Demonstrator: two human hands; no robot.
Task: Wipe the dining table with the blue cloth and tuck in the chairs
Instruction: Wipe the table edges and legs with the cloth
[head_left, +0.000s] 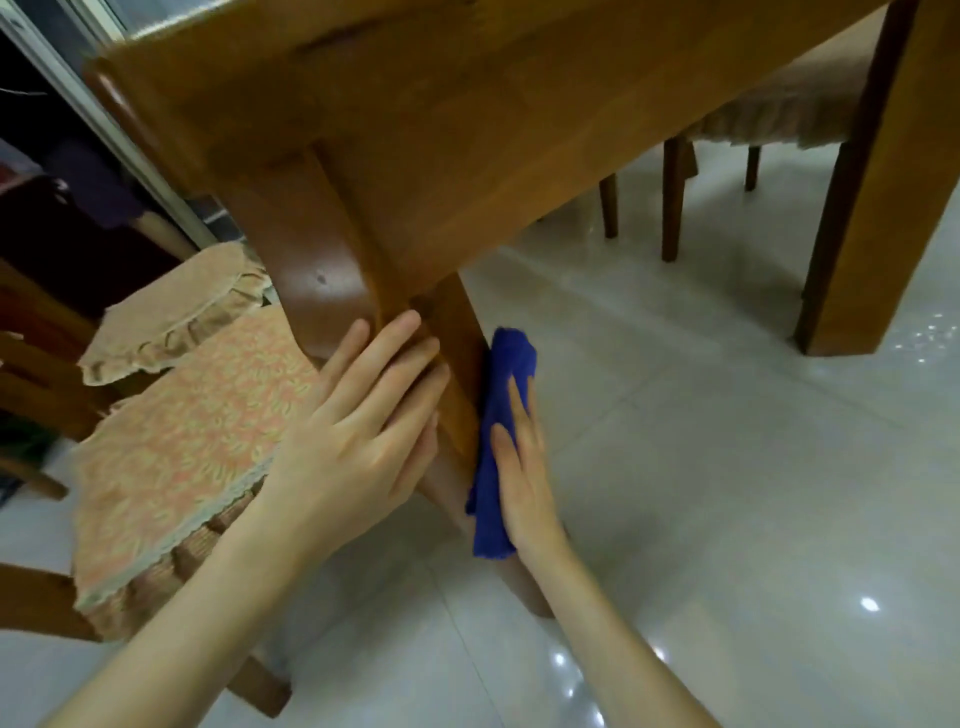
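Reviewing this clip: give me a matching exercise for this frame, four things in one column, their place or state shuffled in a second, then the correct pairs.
Things:
1. blue cloth
2. left hand
3. right hand
4. cushioned chair

Places or states:
A. bare palm flat on the near table leg
B. stands left of that leg, patterned cover on its seat
C. presses the cloth to the leg's right side
D. pinned between a hand and the leg

Pairs: 1-D, 2-A, 3-C, 4-B
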